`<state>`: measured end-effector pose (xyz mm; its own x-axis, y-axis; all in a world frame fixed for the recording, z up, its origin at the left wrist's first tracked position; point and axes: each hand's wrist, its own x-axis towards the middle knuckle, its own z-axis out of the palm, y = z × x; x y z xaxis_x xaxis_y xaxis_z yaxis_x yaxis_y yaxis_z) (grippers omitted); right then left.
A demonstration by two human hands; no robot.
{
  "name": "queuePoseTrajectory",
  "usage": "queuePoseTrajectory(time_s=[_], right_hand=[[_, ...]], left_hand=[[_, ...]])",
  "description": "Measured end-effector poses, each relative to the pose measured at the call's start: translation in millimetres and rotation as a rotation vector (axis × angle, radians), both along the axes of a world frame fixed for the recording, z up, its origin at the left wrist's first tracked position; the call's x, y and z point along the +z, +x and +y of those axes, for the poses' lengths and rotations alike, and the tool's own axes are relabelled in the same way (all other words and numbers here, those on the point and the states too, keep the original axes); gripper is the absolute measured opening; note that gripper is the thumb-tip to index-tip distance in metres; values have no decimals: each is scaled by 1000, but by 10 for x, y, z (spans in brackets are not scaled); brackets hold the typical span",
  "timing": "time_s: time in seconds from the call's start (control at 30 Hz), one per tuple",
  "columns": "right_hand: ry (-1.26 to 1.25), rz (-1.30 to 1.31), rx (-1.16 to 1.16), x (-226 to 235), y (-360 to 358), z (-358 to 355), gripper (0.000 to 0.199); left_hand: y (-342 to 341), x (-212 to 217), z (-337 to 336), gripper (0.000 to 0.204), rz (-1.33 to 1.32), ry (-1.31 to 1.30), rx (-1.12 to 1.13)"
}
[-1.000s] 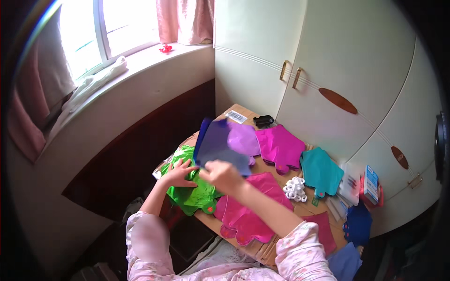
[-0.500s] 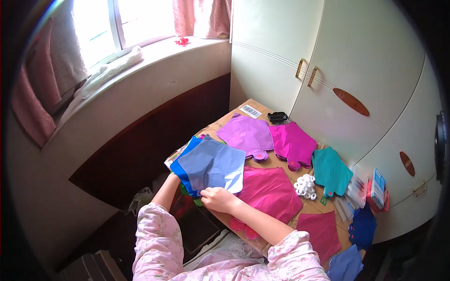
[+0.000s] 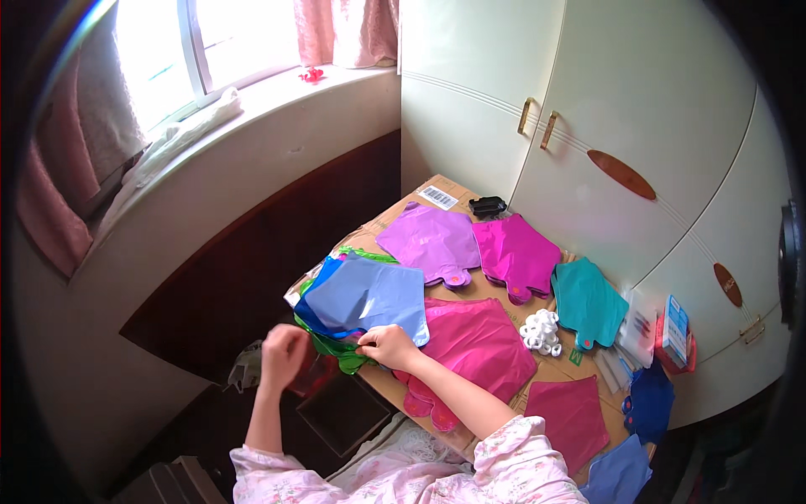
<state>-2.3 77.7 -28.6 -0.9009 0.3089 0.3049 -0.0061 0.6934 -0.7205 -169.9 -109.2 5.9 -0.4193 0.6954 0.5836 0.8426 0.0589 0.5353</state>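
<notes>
- A window (image 3: 180,50) fills the upper left of the frame, and bright daylight pours in through it.
- Pink curtains (image 3: 340,29) hang at the top centre, and another pink curtain (image 3: 46,189) hangs at the far left.
- A deep, pale window sill (image 3: 252,118) runs below the glass; a crumpled white cloth (image 3: 180,134) lies on it, and a small red object (image 3: 312,74) sits near the curtains.
- Dark brown panelling (image 3: 252,252) covers the wall under the sill.
- A cream wardrobe (image 3: 604,109) takes up the right side, with brass handles (image 3: 537,124) and oval brown inlays (image 3: 621,174).
</notes>
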Motion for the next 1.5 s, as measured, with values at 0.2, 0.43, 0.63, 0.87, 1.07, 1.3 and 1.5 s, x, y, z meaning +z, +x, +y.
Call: queuePoseTrajectory(time_s=[0.2,0.43,0.63,0.87,1.07,1.3,1.5], right_hand=[[-164,4,-2,-126,-33,60,18],[-359,107,-122,157,-10,152,17],[-823,409,-350,656,223,893,10],[-796,876,-624,1466,1533,1537,9],[-213,909,-908,2312,3237,924,10],[1008,95,-1115,2546,3933,-385,13],[1165,-272,-744,1562,3940,-989,13]], left_hand=[[230,-182,142,14,-45,-280,-156],[-145,-195,361,50,203,-649,118],[-163,-283,358,60,203,-688,156],[-4,-96,426,48,293,-547,162],[1756,1450,618,27,179,-198,-1078],[2944,1682,117,53,834,217,-1663],[3009,1845,286,44,847,530,-1773]])
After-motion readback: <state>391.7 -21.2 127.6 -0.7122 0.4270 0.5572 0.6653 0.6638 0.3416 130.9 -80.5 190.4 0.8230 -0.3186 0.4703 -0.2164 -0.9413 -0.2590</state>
